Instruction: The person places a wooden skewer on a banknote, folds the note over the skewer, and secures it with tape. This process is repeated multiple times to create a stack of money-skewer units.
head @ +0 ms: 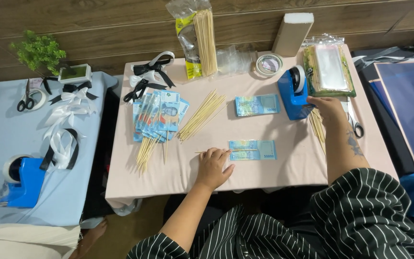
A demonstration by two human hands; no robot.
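**On the pink table, two hands at work**

Under our left hand [212, 167], pressed flat with fingers together, lies one thin skewer [226, 151] across one blue banknote [253, 149]; the skewer's near end is hidden by our fingers. Our right hand [329, 109] touches the blue tape dispenser [292, 96]; whether it pinches tape we cannot tell. We count two dispensers, the second [21, 182] on the blue side table.

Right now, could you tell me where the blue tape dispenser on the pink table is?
In the head view, the blue tape dispenser stands at the table's far right, touched by the right hand, just below the tape roll.
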